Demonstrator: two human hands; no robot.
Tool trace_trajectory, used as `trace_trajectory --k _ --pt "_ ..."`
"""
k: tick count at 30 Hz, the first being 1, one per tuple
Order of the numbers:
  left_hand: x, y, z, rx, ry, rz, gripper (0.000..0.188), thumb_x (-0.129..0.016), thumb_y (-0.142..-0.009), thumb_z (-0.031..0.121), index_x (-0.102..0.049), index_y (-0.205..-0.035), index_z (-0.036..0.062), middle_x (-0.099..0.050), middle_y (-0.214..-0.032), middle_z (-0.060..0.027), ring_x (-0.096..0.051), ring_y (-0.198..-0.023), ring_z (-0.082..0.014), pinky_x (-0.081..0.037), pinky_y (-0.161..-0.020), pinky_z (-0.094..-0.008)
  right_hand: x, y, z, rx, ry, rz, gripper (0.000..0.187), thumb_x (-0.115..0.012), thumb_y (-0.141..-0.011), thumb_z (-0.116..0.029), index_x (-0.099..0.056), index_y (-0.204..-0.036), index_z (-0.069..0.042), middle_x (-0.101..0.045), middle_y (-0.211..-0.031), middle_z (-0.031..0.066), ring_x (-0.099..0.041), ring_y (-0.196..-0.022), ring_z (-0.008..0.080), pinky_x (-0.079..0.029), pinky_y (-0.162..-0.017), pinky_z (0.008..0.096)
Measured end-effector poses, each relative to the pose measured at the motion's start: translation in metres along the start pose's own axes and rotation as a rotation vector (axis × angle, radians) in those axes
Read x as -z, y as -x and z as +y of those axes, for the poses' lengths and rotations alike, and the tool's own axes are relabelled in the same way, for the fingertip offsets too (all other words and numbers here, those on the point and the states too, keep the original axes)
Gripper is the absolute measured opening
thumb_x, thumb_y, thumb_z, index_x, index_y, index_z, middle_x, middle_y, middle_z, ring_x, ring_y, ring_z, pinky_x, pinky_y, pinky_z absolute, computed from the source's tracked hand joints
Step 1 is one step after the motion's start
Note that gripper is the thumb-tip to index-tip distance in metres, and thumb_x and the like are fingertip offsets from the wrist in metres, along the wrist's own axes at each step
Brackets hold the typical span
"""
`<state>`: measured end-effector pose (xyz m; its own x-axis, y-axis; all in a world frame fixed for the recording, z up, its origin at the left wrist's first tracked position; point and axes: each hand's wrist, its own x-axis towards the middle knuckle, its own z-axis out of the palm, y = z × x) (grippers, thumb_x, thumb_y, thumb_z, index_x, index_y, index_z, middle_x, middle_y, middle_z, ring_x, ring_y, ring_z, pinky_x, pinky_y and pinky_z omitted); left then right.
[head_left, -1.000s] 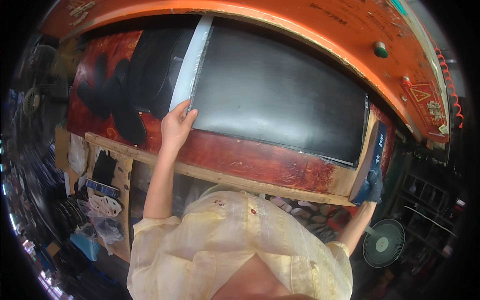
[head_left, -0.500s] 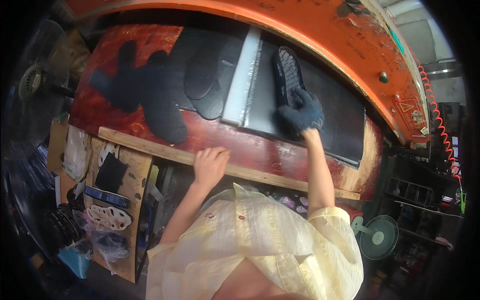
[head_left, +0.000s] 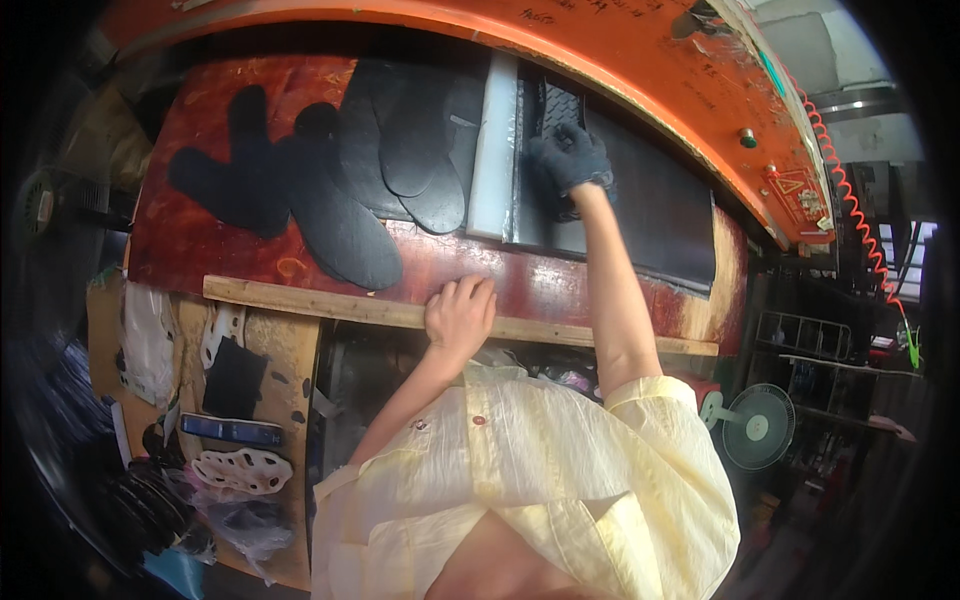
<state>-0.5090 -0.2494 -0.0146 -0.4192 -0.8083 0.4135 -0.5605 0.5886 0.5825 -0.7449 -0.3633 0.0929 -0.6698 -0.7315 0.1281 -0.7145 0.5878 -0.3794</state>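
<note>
My right hand, in a dark work glove, is closed on a sole-shaped cutting die. Crosswise ribs show inside the die's far end; the glove hides its near part. It sits on a black sheet, close beside a long white strip. My bare left hand rests loosely curled, without an object, on the wooden edge strip of the red table. Several black sole-shaped pieces lie to the left, some overlapping another dark sheet.
An orange machine beam spans the far side above the table. At the lower left, a wooden board carries a black square piece, a pale perforated sole shape and plastic bags. A fan stands at right, below a coiled red hose.
My right hand and the cutting die have shifted left across the black sheet, nearer the white strip. My left hand has slid right along the table edge, its fingers more curled.
</note>
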Motion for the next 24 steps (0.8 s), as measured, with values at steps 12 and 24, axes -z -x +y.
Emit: trace_trajectory --k 12,24 --pt "-0.038 -0.075 -0.016 -0.023 -0.066 0.018 0.020 -0.068 -0.080 0.030 -0.069 -0.097 0.0194 -0.063 -0.094 0.0034 -0.060 -0.081 -0.0192 -0.050 -0.067 -0.0363 0.044 -0.001 0.155 -0.211 -0.723 0.016 0.028 -0.063 -0.086 -0.027 -0.068 -0.094 0.000 -0.069 -0.089 0.0106 -0.064 -0.077 0.0220 -0.050 -0.069 0.0326" --pt "-0.062 -0.167 -0.024 -0.183 -0.050 0.024 0.028 -0.071 -0.077 0.035 -0.069 -0.096 0.0143 -0.063 -0.100 -0.0003 -0.053 -0.105 -0.0252 -0.036 -0.093 -0.0430 0.176 -0.173 0.212 -0.175 -1.001 0.384 0.027 -0.057 -0.089 -0.031 -0.064 -0.082 -0.006 -0.061 -0.069 0.0044 -0.055 -0.057 0.0137 -0.042 -0.052 0.0280"
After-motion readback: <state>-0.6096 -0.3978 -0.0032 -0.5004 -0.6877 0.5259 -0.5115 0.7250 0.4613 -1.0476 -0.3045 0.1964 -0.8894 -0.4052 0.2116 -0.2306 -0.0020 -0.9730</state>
